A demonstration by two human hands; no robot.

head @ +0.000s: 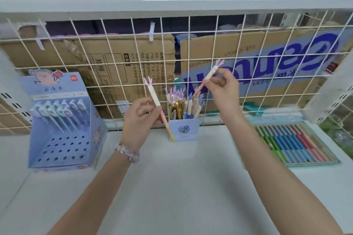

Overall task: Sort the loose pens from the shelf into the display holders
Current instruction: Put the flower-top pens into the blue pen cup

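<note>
A pale grey shelf top (172,187) backed by a white wire grid (122,59), with brown cardboard boxes (114,66) printed in Chinese characters and inverted blue lettering behind. The left hand (140,120) pinches a pink-to-yellow flower-topped pen (158,107); the right hand (222,89) pinches a matching pink pen (209,75) above the small blue pen holder (184,129). A blue perforated display stand (61,129) sits left, a tray of coloured pencils (294,143) right.
</note>
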